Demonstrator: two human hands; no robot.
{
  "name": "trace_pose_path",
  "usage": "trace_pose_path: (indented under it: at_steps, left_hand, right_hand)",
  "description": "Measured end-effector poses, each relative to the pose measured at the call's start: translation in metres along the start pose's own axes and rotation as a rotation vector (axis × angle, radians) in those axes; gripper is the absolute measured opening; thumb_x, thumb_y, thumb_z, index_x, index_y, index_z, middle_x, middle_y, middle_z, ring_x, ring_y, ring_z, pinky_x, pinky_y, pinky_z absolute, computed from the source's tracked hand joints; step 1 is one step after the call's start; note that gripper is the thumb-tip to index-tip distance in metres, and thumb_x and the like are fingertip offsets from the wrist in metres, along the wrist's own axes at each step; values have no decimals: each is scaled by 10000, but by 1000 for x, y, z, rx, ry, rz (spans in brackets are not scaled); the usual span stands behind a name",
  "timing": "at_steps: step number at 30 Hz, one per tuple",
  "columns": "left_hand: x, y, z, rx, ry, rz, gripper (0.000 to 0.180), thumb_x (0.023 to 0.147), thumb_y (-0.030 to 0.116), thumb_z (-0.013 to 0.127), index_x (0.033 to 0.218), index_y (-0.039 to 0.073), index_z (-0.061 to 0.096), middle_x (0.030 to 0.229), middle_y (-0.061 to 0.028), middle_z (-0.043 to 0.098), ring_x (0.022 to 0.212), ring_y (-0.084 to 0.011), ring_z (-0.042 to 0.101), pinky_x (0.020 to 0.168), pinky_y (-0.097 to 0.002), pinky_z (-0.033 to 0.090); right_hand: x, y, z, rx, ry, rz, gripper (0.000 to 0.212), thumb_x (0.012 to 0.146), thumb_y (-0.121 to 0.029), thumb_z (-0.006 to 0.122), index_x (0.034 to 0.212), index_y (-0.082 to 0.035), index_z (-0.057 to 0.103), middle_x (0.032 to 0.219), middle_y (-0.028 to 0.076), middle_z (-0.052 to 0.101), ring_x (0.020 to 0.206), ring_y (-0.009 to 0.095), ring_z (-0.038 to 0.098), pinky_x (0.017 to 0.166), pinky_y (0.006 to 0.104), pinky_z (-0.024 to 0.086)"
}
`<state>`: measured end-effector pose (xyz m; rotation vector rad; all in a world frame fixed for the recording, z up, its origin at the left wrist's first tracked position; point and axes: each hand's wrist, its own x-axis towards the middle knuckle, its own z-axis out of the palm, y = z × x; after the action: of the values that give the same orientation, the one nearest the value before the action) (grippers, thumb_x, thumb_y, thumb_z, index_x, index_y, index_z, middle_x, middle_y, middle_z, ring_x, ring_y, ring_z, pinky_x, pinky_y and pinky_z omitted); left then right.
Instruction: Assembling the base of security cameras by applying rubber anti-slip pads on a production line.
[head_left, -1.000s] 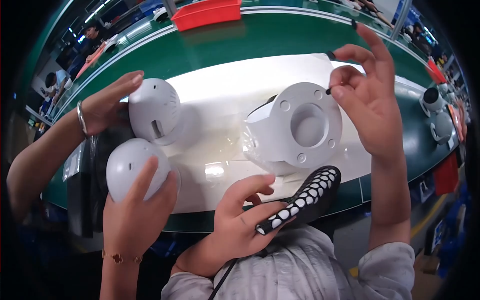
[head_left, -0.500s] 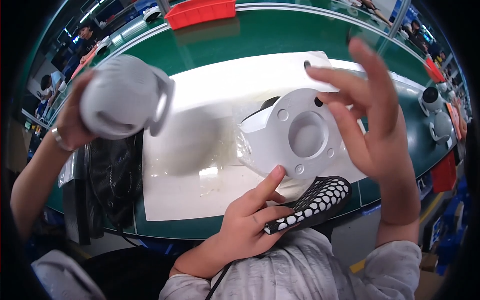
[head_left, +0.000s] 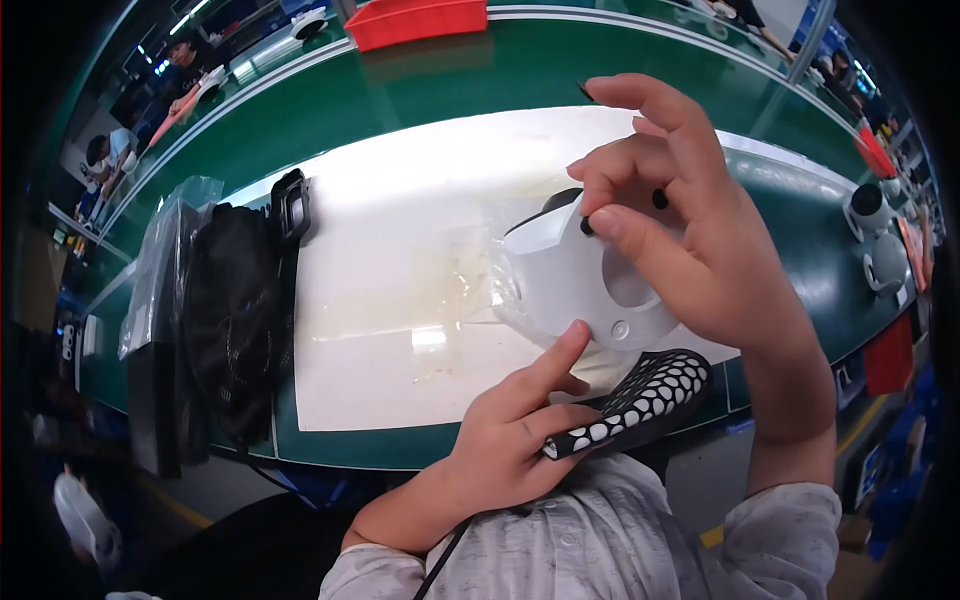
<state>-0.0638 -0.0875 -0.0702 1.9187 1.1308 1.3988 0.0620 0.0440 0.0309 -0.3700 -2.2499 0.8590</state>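
A white rounded housing [head_left: 545, 275] lies on the white sheet with its round, ring-shaped base turned toward me. A black round pad [head_left: 660, 198] sits on the base's upper right. My right hand [head_left: 690, 215] pinches another small black pad [head_left: 587, 226] between thumb and finger at the base's upper left. On that hand's raised index fingertip is a small dark piece [head_left: 584, 92]. My left hand [head_left: 515, 430] grips a curled black pad sheet [head_left: 640, 405] with rows of white round spots. Its index finger touches the housing's lower rim, near a round recess [head_left: 619, 329].
A white sheet [head_left: 360, 350] covers the green bench. At left lie a black mesh bag [head_left: 235, 320], clear plastic wrapping [head_left: 165, 270] and a black frame-like part [head_left: 292, 205]. A red bin [head_left: 415, 22] stands at the back. White devices [head_left: 885, 262] stand at right.
Another person's hand with a white rounded device has left the view at left. My right hand has come down and left over the base, from upper right to upper left. My left hand keeps its hold.
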Motion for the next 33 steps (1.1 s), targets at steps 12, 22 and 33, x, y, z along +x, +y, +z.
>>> trace_pose_path:
  at_steps: [12, 22, 33]
  left_hand:
    - [1, 4, 1, -21, 45, -18, 206, 589, 11, 615, 790, 32, 574, 1257, -200, 383, 778, -237, 584, 647, -279, 482]
    - [0, 3, -1, -20, 19, -21, 197, 580, 0, 611, 770, 36, 572, 1261, -183, 386, 776, -219, 585, 647, -275, 477]
    - [1, 4, 3, -78, 87, -55, 191, 595, 11, 673, 757, 24, 572, 1266, -190, 375, 792, -230, 587, 653, -277, 487]
  right_hand:
    - [-3, -19, -3, -135, 33, 109, 542, 726, 43, 476, 1239, -49, 323, 837, 62, 553, 947, 167, 534, 846, 302, 378]
    - [-44, -3, -8, -365, 204, -36, 186, 714, -28, 570, 897, -42, 541, 1085, 137, 499, 1112, 311, 432, 909, 380, 331]
    - [-85, 9, 6, -85, 315, 224, 48, 769, -53, 541, 814, -49, 559, 1234, 164, 410, 1217, 319, 296, 966, 377, 246]
